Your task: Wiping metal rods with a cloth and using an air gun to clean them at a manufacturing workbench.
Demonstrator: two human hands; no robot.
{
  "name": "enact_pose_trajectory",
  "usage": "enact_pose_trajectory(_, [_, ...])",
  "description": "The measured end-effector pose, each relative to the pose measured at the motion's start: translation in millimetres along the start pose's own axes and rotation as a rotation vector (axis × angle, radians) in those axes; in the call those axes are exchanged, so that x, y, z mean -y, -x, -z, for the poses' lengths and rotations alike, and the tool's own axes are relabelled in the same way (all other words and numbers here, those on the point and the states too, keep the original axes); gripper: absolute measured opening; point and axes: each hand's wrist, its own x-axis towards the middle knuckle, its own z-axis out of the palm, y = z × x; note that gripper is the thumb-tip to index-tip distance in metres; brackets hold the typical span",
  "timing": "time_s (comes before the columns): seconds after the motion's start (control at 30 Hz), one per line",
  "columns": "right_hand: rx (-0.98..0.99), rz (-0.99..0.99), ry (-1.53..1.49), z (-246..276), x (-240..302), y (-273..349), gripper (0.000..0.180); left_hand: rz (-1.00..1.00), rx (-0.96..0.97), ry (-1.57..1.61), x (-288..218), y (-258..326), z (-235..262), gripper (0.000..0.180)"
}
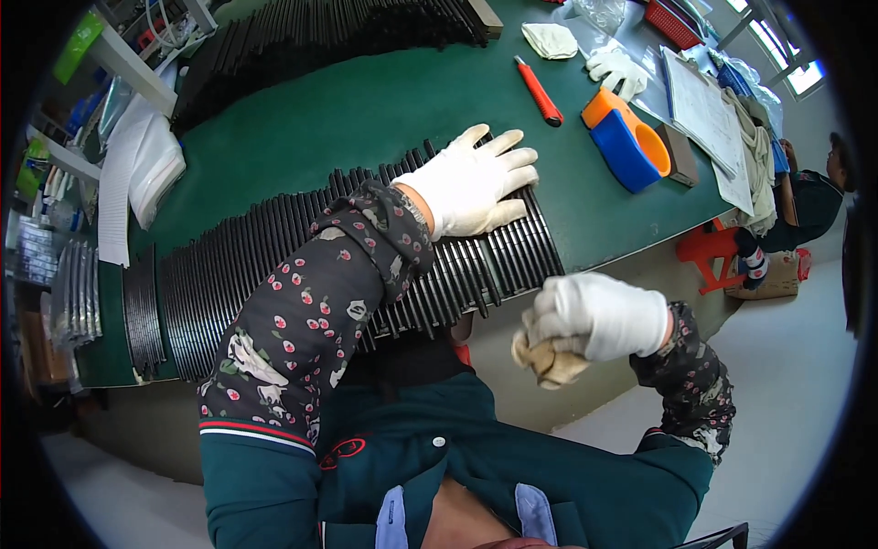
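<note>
A long row of thin black rods (265, 247) lies side by side along the near edge of the green table. My left hand (476, 186), in a white glove, rests flat with its fingers spread on the right part of the row. Off the table's front edge, to the right of the rods, my gloved right hand (594, 316) is closed round a crumpled beige cloth (549, 364), which hangs below the fingers. Nothing else shows in either hand.
Another pile of black rods (320, 37) covers the far side. A red cutter knife (540, 91), a blue and orange tape dispenser (631, 151), a loose white glove (617, 71) and papers (700, 110) lie at the right. Beyond them, a person (809, 201) sits near a red stool (709, 256).
</note>
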Motion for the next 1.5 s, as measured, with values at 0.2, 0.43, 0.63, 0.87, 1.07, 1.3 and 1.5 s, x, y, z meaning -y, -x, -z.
enact_pose_trajectory(0.2, [-0.587,-0.121,0.382,8.6,-34.6,-12.5,0.021,-0.047,-0.092,0.015,1.4,-3.8,-6.9,0.042])
enact_pose_trajectory(0.43, [-0.344,-0.197,-0.107,28.4,-0.5,35.8,0.02,-0.035,-0.061,0.035,-0.5,-1.4,-2.7,0.041])
enact_pose_trajectory(0.63, [-0.378,-0.123,0.189,0.6,-20.0,10.8,0.015,-0.061,-0.084,0.034,2.1,0.3,-4.3,0.042])
enact_pose_trajectory(0.87, [-0.705,0.062,0.343,24.5,-2.9,-38.7,0.024,-0.07,0.013,-0.122,-1.5,-1.2,2.2,0.043])
enact_pose_trajectory(1.07, [0.057,0.053,0.157,-5.4,8.9,-38.2,0.013,-0.05,-0.128,0.059,-0.4,-0.1,-6.5,0.037])
enact_pose_trajectory(1.3, [-0.475,0.127,0.42,-8.2,-3.3,-74.1,0.027,-0.113,-0.217,-0.1,8.6,-3.9,-17.9,0.037])
enact_pose_trajectory(1.5, [-0.303,0.15,0.089,6.8,17.3,-48.7,0.016,-0.026,-0.093,0.058,0.4,1.4,-3.8,0.038])
